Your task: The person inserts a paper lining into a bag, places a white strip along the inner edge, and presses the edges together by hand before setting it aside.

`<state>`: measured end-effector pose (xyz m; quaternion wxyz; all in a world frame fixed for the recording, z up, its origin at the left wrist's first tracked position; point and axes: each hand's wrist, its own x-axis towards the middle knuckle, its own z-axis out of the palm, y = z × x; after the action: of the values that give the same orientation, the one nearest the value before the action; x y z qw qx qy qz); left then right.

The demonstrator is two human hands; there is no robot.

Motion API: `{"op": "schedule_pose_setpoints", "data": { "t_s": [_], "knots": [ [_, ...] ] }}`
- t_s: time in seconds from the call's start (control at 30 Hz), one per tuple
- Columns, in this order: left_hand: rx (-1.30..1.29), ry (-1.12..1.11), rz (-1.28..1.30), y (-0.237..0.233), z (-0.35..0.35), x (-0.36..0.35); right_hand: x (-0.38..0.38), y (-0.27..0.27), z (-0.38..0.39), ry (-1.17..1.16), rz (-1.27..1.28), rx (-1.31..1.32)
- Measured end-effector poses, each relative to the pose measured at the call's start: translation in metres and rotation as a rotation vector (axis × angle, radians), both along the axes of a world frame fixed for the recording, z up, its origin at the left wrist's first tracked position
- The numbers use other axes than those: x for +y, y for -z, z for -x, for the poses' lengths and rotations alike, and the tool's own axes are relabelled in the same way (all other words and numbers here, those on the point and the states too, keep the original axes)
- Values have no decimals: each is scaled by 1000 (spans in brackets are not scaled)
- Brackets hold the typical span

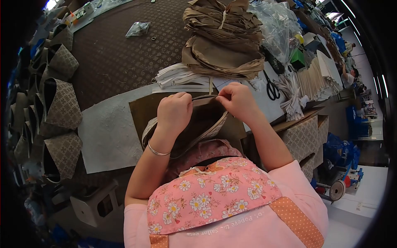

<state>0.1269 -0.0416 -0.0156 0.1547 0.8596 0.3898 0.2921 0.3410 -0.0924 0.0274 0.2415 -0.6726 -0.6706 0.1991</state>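
A patterned beige bag body (210,129) with a dark brown lining lies at the table's edge in front of my apron, its mouth open toward me. Closed on the left part of its far rim is my left hand (175,110), a bracelet round the wrist. My right hand (240,102) pinches the same rim farther right, thumb against forefinger. Between the two hands runs a short stretch of the dark edge. Under the bag is a flat brown board (142,108). Both hands hide part of the rim.
Stacked brown fabric pieces (223,45) stand beyond my hands, with white strips (182,78) before them. Black scissors (271,87) lie at right near bundled pale strips (291,97). Patterned bag bodies (62,103) line the left side. A white sheet (109,128) covers the table left of me.
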Motion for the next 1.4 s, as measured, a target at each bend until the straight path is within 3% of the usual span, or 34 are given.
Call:
{"op": "schedule_pose_setpoints", "data": {
  "t_s": [0.63,0.9,1.03,1.13,1.2,1.4],
  "knots": [
    [48,-23,-12,2,-3,-1,20,12,23,-143,-31,-145],
    [47,-96,390,-39,34,-10,30,20,31,-225,-16,-196],
    [110,-107,364,-34,75,-10,41,27,29,-280,-40,-148],
    [146,-121,550,-32,93,-4,47,25,29,-342,-3,-160],
    [24,-86,709,-32,97,-2,51,27,30,-371,0,-185],
    [-5,-88,605,-16,97,2,55,32,30,-397,-54,-177]
  ]
}}
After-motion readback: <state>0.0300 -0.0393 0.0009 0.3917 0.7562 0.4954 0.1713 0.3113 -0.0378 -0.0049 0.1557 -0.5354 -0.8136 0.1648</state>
